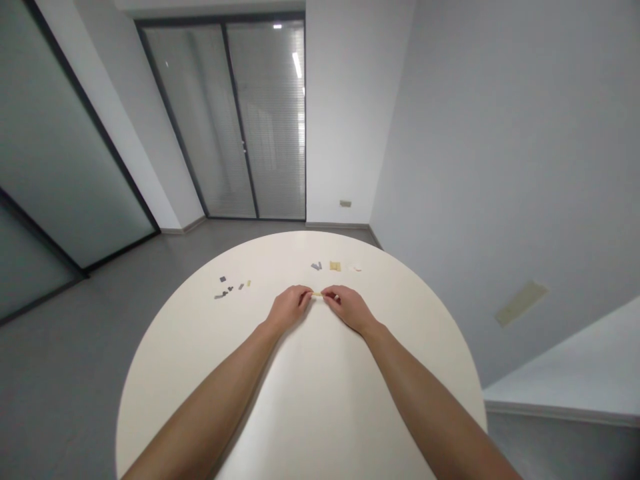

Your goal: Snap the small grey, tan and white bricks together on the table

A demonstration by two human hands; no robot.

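Both arms reach forward over the white round table (300,413). My left hand (291,305) pinches the left end of a thin yellow strip (317,294). The strip's other end is between the fingertips of my right hand (349,307). Only the short middle part of the strip shows, so its exact kind is unclear. Just beyond the hands lie grey pieces (317,266), a flat yellow piece (335,266) and a small white piece (355,269).
To the left on the table are a dark square piece (223,279), several small grey and dark pieces (227,291) and a small yellow piece (249,283). Behind the table stands a glass door (240,120); a grey wall (500,133) rises on the right.
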